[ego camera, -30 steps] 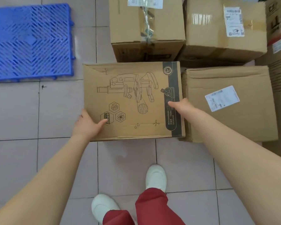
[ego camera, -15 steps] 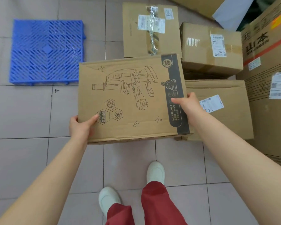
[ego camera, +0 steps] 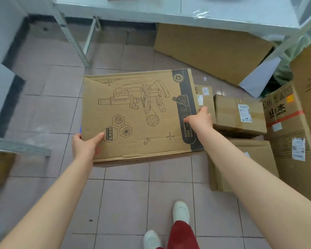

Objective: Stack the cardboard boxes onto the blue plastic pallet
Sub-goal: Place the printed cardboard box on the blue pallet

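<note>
A: Where is the box you are carrying?

B: You have the microscope box up off the tiled floor, printed face toward you, held out in front of your body.

A: And your hands?

B: Your left hand is clamped on the near left corner, thumb lying on the printed face, the other fingers hidden under the edge. Your right hand grips the right side at the dark stripe, thumb pressed on top, fingers wrapped over the edge.

A: What lies around you?

B: To your right, a labelled carton rests on another carton, with a tall printed carton just beside them. A sliver of blue shows at the box's left edge; you cannot tell what it is
</note>
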